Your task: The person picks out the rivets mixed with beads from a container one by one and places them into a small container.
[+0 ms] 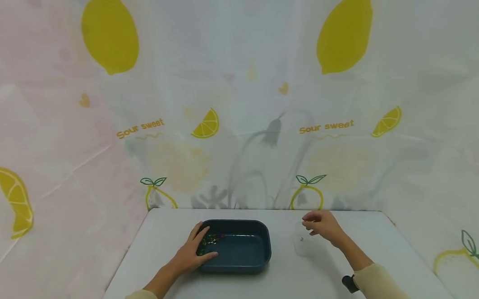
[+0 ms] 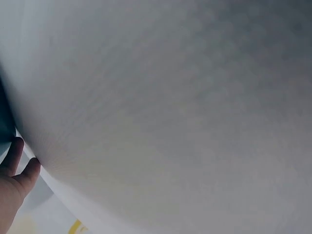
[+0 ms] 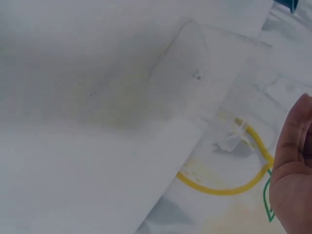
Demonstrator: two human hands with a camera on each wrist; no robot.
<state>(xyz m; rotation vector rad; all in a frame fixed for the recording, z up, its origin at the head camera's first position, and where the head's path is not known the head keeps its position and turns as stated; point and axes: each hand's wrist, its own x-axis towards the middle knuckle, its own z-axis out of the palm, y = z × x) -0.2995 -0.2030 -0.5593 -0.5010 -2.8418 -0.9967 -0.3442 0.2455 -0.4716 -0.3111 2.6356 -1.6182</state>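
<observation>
A dark blue rectangular tray (image 1: 239,269) sits on the white table, with small shiny multicoloured pieces (image 1: 212,239) gathered at its left end. My left hand (image 1: 192,253) rests spread over the tray's left rim, thumb reaching over the near side. Two of its fingertips appear beside the tray's edge in the left wrist view. To the right lies a clear plastic container (image 1: 303,250), with a tiny dark piece (image 1: 302,239) in it. Above its far side hovers my right hand (image 1: 322,225), fingers bent and thumb near the index finger. Whether anything small is between them is too small to tell.
The white table (image 1: 279,287) meets a hanging lemon-print cloth (image 1: 248,167) at its back edge. More of this cloth hangs at both sides. A strip of bare tabletop separates the tray from the clear container.
</observation>
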